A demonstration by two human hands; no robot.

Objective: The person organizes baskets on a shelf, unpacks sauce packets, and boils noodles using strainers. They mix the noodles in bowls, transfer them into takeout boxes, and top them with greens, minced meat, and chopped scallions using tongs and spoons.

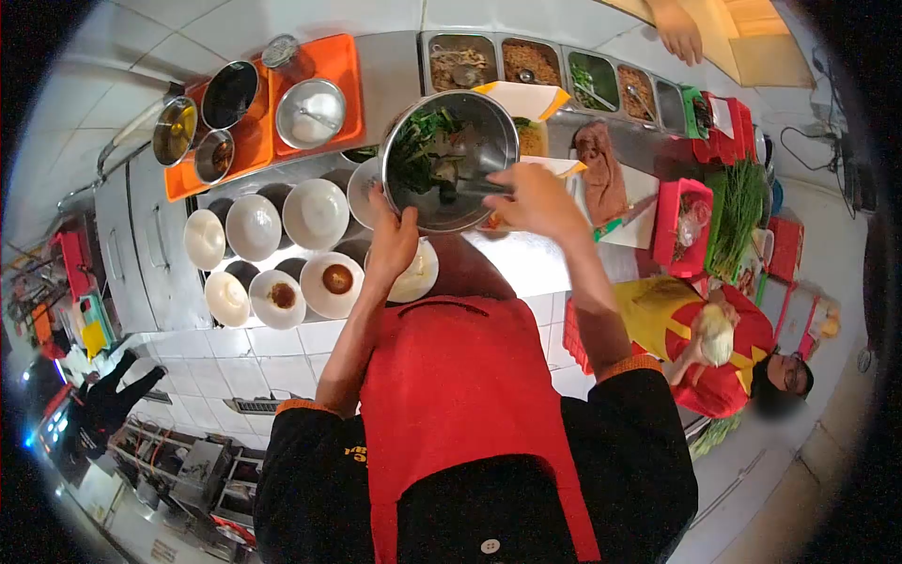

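A metal bowl [481,202] with leafy greens [418,155] inside is tilted above the counter. My left hand [393,237] grips its lower left rim. Closed around the dark handle of a utensil, my right hand [536,200] is at the bowl's right side; the utensil's end reaches in among the greens. Under and behind the bowl are a white bowl [362,193] and an open yellow-and-white box [534,141] with food in it.
White bowls [315,214] stand in two rows at the left, two holding brown sauce. Orange trays [349,89] carry metal containers. Food pans [460,45] line the back. A co-worker [742,348] holds a pale vegetable at the right; another person's hand [678,36] hangs over the back edge.
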